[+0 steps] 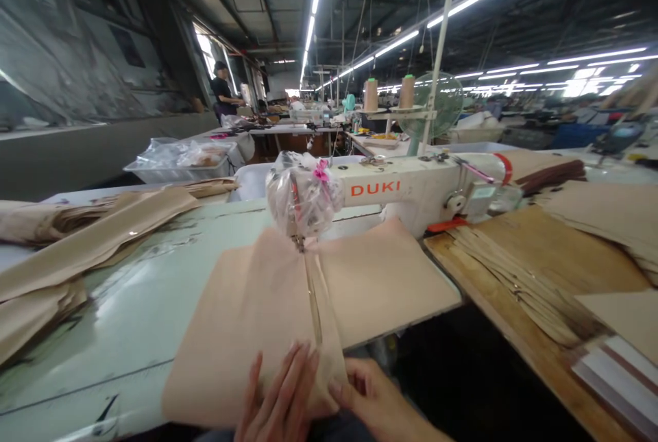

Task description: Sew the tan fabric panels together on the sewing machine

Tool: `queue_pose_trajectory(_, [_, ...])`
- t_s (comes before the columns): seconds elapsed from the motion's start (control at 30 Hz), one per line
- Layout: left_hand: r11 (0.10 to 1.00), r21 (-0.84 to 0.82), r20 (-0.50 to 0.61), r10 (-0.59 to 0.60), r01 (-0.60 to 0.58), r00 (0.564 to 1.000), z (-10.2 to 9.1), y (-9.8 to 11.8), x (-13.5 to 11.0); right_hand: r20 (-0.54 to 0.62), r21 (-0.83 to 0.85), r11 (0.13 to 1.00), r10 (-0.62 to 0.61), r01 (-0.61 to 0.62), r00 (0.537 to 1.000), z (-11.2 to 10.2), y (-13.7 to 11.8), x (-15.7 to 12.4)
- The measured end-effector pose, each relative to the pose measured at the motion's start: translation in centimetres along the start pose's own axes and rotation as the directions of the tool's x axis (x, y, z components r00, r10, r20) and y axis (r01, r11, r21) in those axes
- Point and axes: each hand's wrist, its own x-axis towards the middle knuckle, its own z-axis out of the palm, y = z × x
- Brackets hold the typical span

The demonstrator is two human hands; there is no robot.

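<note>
A large piece of beige fabric (247, 312) lies under the needle area of a white sewing machine (411, 188) marked DUKI. A folded seam with a narrow strip (312, 298) runs from the presser foot (299, 243) toward me. My left hand (282, 394) rests flat on the fabric beside the strip's near end, fingers stretched out. At the near edge, my right hand (370, 394) pinches the fabric between thumb and curled fingers. Clear plastic (277, 188) with a pink tie wraps the machine head, and the needle tip is too small to make out.
Beige fabric strips (97, 243) are piled on the left. A wooden board (555, 250) at the right carries stacked cut pieces (514, 277). Two thread cones (370, 96) stand behind the machine, near a fan (436, 103). Farther back, a person (223, 92) stands by the windows.
</note>
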Motion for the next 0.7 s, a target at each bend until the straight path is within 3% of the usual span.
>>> queue_pose_trajectory(0.07, [0.997,-0.066,0.012,0.052,-0.052,0.999,-1.5,-0.9,1.4,0.024,0.104,0.994,0.020,-0.022,1.000,0.5,-2.0,0.2])
queue_pose_trajectory(0.1, [0.992,-0.109,0.012,0.068,-0.066,0.998,-2.6,-1.6,2.2,-0.007,0.047,0.999,0.002,-0.002,1.000,0.5,-3.1,0.1])
queue_pose_trajectory(0.17, [0.983,-0.185,0.017,0.010,-0.007,1.000,-4.9,-2.8,3.9,-0.144,-0.246,0.963,-0.144,0.106,0.979,0.2,-5.1,0.2])
queue_pose_trajectory(0.23, [0.957,-0.225,0.078,-0.168,0.181,0.983,-6.8,-3.7,5.6,-0.200,-0.579,0.794,-0.359,0.185,0.912,-0.2,-6.2,1.2])
queue_pose_trajectory(0.3, [0.910,-0.239,0.116,-0.320,0.340,0.940,-7.7,-4.2,7.0,-0.133,-0.783,0.590,-0.465,0.194,0.875,-0.3,-6.2,3.2])
queue_pose_trajectory(0.37, [0.878,-0.255,0.112,-0.390,0.405,0.914,-7.9,-4.6,7.8,-0.060,-0.882,0.441,-0.450,0.163,0.891,-0.3,-5.5,5.7])
queue_pose_trajectory(0.43, [0.865,-0.273,0.113,-0.406,0.422,0.907,-7.6,-4.9,8.1,-0.054,-0.926,0.361,-0.407,0.106,0.912,-0.3,-4.8,7.8])
queue_pose_trajectory(0.57, [0.871,-0.279,0.137,-0.380,0.404,0.915,-7.3,-5.3,7.9,-0.099,-0.922,0.383,-0.388,0.062,0.916,-0.5,-4.3,7.9])
queue_pose_trajectory(0.7, [0.870,-0.300,0.141,-0.365,0.391,0.920,-7.8,-5.1,8.1,0.074,-0.877,0.419,-0.367,0.235,0.927,-1.0,-4.6,5.0])
